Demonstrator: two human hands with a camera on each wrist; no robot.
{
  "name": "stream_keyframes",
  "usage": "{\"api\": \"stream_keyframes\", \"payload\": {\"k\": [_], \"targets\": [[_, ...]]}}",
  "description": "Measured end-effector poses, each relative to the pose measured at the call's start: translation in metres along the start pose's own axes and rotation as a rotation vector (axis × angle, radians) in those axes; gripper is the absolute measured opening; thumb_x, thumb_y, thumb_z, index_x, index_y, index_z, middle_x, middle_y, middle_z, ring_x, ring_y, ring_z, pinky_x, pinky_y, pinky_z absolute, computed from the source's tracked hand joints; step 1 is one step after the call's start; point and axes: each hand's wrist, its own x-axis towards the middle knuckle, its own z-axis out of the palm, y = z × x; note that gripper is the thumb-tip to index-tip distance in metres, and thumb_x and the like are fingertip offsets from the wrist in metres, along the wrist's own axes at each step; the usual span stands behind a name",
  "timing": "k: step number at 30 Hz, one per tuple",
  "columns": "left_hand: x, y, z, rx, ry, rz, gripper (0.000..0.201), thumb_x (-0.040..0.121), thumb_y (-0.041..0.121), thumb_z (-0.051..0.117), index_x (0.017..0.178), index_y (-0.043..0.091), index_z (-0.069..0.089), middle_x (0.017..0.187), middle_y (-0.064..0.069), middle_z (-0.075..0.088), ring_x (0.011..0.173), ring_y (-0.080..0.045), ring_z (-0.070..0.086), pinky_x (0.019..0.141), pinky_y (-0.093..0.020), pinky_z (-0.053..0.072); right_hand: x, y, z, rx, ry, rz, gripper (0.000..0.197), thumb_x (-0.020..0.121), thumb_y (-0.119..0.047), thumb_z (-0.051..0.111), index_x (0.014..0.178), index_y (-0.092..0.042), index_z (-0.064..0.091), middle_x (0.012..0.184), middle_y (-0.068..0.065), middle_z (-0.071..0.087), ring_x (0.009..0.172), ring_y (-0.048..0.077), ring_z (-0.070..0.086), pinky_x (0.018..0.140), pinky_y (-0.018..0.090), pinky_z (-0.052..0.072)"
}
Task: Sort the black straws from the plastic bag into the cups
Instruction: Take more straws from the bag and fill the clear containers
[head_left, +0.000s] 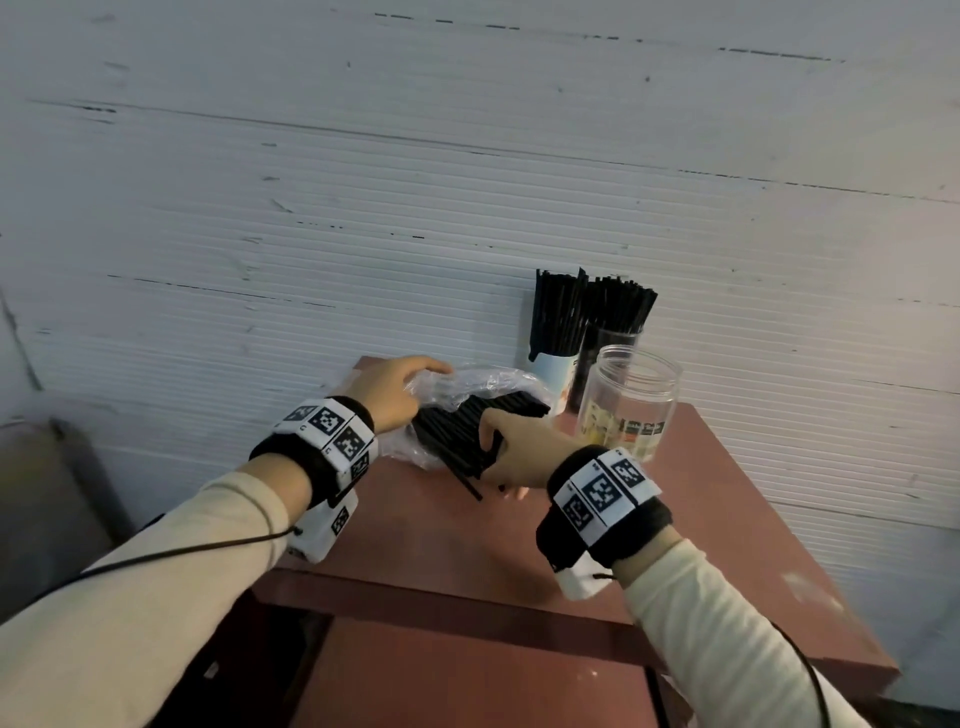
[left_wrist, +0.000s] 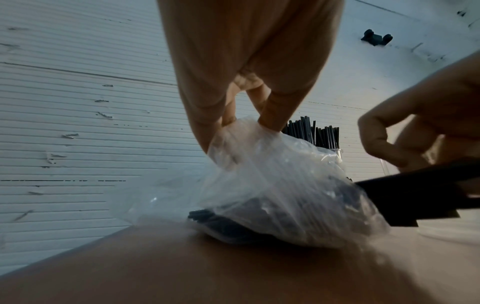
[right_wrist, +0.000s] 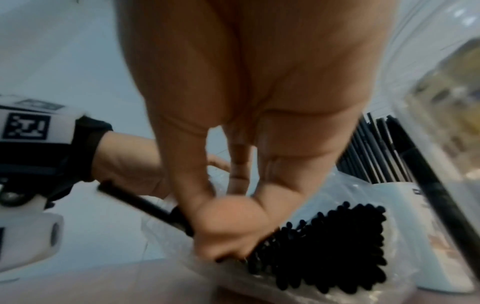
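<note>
Lying near the tabletop's (head_left: 701, 545) far edge, the plastic bag (head_left: 457, 387) was pinched at its top by the left hand (head_left: 392, 389). A bundle of black straws (head_left: 462, 439) at the bag's mouth was grasped in the right hand's (head_left: 524, 447) grip. Two straw-filled cups (head_left: 558, 338) and an empty clear jar (head_left: 631, 402) stood at the far right corner.

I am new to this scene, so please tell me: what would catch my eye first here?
First, the clear plastic bag of black straws in the middle of the brown table: the left hand holds it, the right hand grips a bunch. Behind, two cups bristle with straws beside an empty jar.
</note>
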Motion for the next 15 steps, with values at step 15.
{"api": "stream_keyframes", "payload": {"k": [15], "targets": [[0.011, -0.001, -0.01, -0.173, 0.162, 0.038, 0.054, 0.088, -0.006, 0.048, 0.12, 0.034, 0.065, 0.137, 0.0, 0.057, 0.095, -0.009, 0.058, 0.07, -0.015, 0.049, 0.084, -0.026, 0.011, -0.499, 0.143, -0.026, 0.045, 0.098, -0.04, 0.045, 0.135, -0.014, 0.051, 0.131, 0.009, 0.057, 0.119, 0.026, 0.053, 0.101, 0.038, 0.041]]}}
